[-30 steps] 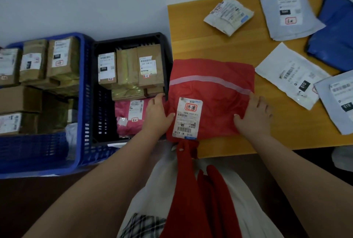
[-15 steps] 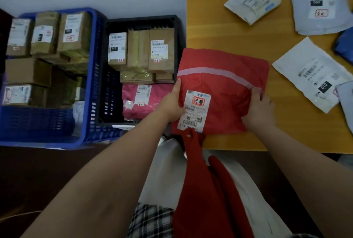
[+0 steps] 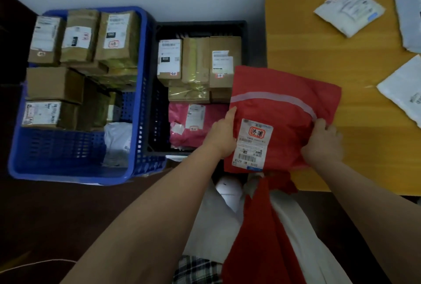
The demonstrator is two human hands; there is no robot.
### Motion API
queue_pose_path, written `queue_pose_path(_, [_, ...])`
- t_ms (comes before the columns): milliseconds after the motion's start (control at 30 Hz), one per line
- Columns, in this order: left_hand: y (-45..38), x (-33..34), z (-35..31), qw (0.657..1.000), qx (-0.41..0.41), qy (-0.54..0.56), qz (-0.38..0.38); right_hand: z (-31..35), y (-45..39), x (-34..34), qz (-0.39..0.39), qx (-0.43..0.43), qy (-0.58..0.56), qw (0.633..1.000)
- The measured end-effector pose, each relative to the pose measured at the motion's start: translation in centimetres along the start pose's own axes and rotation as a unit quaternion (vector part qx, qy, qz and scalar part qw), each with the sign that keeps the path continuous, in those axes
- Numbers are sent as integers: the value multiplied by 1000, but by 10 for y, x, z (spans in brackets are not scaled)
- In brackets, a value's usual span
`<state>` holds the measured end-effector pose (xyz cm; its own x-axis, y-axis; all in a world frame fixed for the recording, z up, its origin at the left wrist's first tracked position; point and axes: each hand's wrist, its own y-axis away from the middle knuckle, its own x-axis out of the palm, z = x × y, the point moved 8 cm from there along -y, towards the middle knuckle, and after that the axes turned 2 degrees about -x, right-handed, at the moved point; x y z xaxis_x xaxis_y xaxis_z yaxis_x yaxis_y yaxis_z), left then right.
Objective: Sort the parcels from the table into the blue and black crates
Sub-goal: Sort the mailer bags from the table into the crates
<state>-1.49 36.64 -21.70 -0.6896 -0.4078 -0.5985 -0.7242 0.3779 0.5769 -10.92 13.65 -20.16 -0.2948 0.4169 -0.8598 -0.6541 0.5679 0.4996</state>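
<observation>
A red parcel bag (image 3: 282, 103) with a white shipping label hangs lifted over the left edge of the wooden table (image 3: 319, 55), partly over the black crate (image 3: 200, 26). My left hand (image 3: 222, 138) grips its left edge and my right hand (image 3: 322, 140) grips its right edge. The black crate holds brown boxes and a pink bag (image 3: 182, 131). To its left stands the blue crate (image 3: 75, 165), packed with brown boxes.
On the table to the right lie a white padded parcel (image 3: 349, 8), a grey bag (image 3: 407, 10) and a white bag (image 3: 403, 90). The crates sit against a pale wall. Dark floor lies in front of the crates.
The red parcel has come up off the table and moved left toward the black crate. Both hands stay on its edges. The view has swung left.
</observation>
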Motion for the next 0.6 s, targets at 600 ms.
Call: queue_pose_path(600, [63, -133, 193, 966, -92, -171, -172, 210, 86, 67, -39, -161, -22, 986])
